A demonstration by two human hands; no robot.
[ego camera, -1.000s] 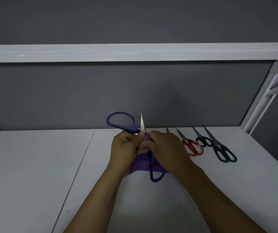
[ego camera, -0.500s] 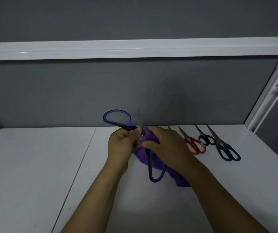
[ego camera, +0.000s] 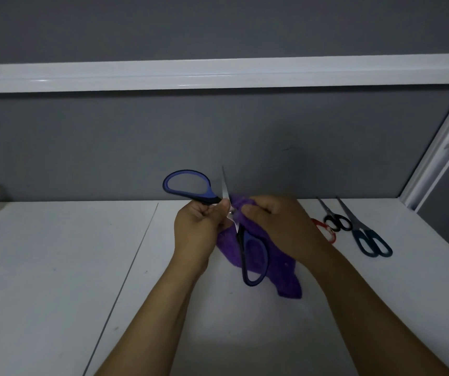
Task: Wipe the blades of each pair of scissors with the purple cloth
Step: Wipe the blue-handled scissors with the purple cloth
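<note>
**Blue Scissors Held Open at the Cloth**

A person's left hand (ego camera: 199,226) grips the blue-handled scissors (ego camera: 241,240) at the pivot, raised above the white table (ego camera: 55,267) near the middle of its back edge. The pair is spread wide: one bare blade (ego camera: 224,185) points straight up, one handle loop juts up and left, and the other hangs down toward the front edge. The right hand (ego camera: 277,221), close against the left, pinches the purple cloth (ego camera: 285,280) beside the pivot. The second blade is hidden there. The cloth's loose end hangs behind the lower handle. Toward the back right corner lie more pairs — a black-handled pair (ego camera: 337,223) and a teal-handled pair (ego camera: 371,244), tips aimed at the back edge and slanted left, and red-handled scissors (ego camera: 332,237) mostly hidden behind the right wrist.
</note>
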